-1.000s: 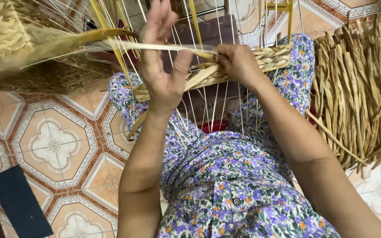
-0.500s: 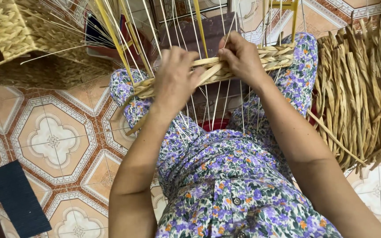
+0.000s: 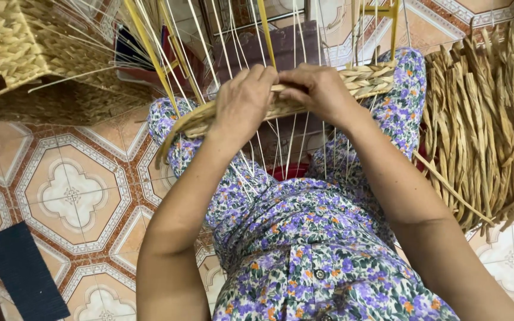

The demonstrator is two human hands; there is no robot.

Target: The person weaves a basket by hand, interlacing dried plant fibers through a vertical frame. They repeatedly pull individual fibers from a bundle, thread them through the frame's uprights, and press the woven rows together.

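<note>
The woven band (image 3: 328, 89) lies across the person's knees, with thin stakes (image 3: 233, 41) standing up through it. Both hands sit on the band, side by side, the left hand (image 3: 242, 104) touching the right hand (image 3: 319, 92). A bundle of straw (image 3: 477, 125) lies on the floor (image 3: 72, 196) to the right. A basket (image 3: 4, 44) sits far left. A mat (image 3: 22, 273) lies on the floor, near left.

Soft, even daylight is filling the scene, and nothing is looking too dark or burnt out. The forearms are casting only faint shadows on the floral dress (image 3: 304, 249). The tiled floor (image 3: 72, 196) is showing a mild sheen. The wide lens is bending the edges, and the focus is staying sharp in the middle.
</note>
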